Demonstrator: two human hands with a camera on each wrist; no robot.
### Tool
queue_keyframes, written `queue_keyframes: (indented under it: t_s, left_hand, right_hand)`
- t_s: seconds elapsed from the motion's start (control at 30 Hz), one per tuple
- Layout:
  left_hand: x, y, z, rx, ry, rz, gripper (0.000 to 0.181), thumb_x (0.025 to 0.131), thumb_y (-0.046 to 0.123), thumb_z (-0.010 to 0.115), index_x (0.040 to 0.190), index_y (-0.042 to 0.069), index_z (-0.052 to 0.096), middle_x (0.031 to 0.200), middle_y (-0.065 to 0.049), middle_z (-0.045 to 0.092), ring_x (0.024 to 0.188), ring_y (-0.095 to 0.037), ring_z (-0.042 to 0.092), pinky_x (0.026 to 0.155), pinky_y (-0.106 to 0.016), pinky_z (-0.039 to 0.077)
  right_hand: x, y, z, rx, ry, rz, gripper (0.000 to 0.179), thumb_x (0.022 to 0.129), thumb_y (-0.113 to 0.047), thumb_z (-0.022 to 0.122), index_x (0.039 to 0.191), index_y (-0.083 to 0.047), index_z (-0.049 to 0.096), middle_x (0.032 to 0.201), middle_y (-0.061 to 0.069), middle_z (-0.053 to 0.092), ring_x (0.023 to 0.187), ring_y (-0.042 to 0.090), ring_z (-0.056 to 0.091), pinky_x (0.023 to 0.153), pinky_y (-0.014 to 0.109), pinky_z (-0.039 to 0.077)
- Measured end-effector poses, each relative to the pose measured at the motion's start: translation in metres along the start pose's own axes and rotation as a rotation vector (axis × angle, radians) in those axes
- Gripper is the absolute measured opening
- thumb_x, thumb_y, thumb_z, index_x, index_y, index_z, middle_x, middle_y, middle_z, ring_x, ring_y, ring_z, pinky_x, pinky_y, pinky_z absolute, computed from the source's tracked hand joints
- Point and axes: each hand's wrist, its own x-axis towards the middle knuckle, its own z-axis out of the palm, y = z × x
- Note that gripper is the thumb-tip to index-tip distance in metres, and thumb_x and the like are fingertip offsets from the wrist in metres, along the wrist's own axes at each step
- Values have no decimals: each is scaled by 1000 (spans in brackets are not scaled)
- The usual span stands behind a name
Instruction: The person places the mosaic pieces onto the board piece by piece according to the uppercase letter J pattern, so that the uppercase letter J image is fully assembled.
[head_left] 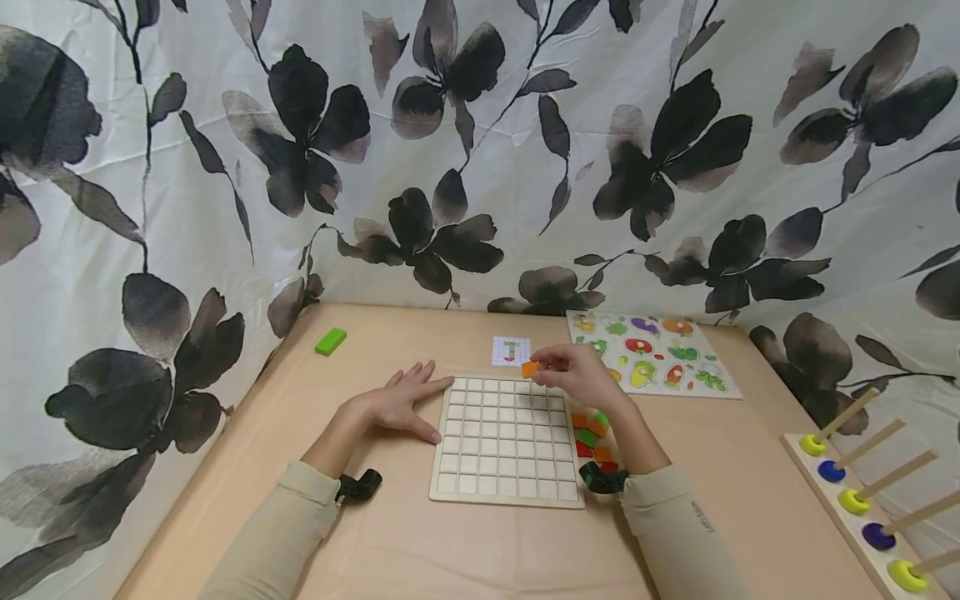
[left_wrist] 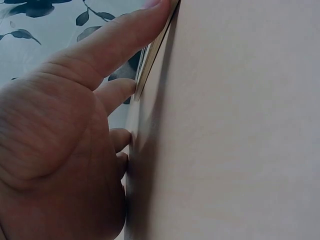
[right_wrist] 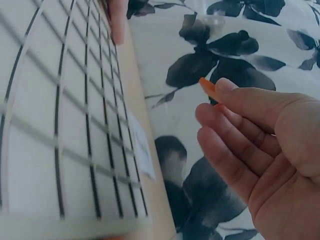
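A pale wooden grid board (head_left: 506, 442) lies on the table, its square cells bare. Spread out at its left edge is my left hand (head_left: 399, 402), thumb and index finger touching the frame; the left wrist view shows that thumb (left_wrist: 125, 42) against the board's side. Over the board's far right corner, my right hand (head_left: 581, 377) pinches an orange square tile (head_left: 529, 368) between thumb and fingers. In the right wrist view the tile (right_wrist: 208, 88) is seen edge-on, above the board. Just beyond the board lies a small pattern card (head_left: 511, 351) with a coloured figure on a grid.
Loose red, green and orange tiles (head_left: 587, 437) lie right of the board, partly behind the right forearm. A vegetable picture board (head_left: 652, 354) is at the back right, a green block (head_left: 331, 341) at the back left. A peg stand (head_left: 862, 508) with rings occupies the right edge.
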Motion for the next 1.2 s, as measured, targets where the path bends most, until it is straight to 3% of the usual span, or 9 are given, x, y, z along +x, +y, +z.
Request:
queue_keyframes:
  t_s: [0.17, 0.27, 0.33, 0.6, 0.77, 1.2]
  left_hand:
    - [-2, 0, 0, -7, 5, 4, 106, 81, 58, 83, 166, 24, 29, 174, -23, -2, 161, -44, -7, 129, -63, -4]
    - [-2, -1, 0, -7, 6, 2, 107, 80, 58, 83, 166, 24, 29, 174, -24, -2, 161, -44, -7, 128, -63, -4]
    - [-2, -1, 1, -6, 6, -2, 107, 80, 59, 83, 166, 24, 30, 174, -23, -2, 161, -43, -7, 129, -63, -4]
    - [-1, -4, 3, -12, 8, 3, 107, 79, 60, 83, 166, 24, 30, 174, -23, -1, 161, -43, -6, 128, -63, -4]
    - [0, -2, 2, -6, 3, -4, 107, 80, 60, 83, 166, 26, 30, 175, -21, -1, 162, -42, -7, 129, -62, -4]
    - [1, -3, 2, 0, -1, -14, 107, 79, 61, 82, 166, 26, 29, 175, -21, -1, 162, -42, -6, 129, -62, -4]
  right_hand:
    - [7, -11, 9, 23, -18, 12, 23, 93, -10, 78, 115, -3, 77, 89, 8, 73, 79, 32, 75, 77, 53, 64]
    - [10, -14, 15, 75, -38, 20, 24, 93, -6, 78, 116, 0, 76, 89, 10, 73, 82, 38, 75, 79, 57, 63]
    - [12, -14, 19, 106, -36, 29, 24, 92, -5, 78, 116, 2, 76, 89, 11, 72, 82, 37, 76, 79, 56, 63]
    - [14, -9, 38, 116, 19, 11, 25, 91, -3, 78, 115, 5, 76, 89, 14, 74, 75, 24, 75, 68, 31, 64]
    - [16, -8, 50, 74, 28, 18, 24, 92, -2, 76, 115, 5, 75, 92, 14, 74, 75, 16, 71, 67, 28, 63]
    - [15, -4, 68, 49, 17, 24, 24, 92, -5, 77, 113, 6, 75, 93, 11, 74, 78, 13, 66, 65, 21, 55]
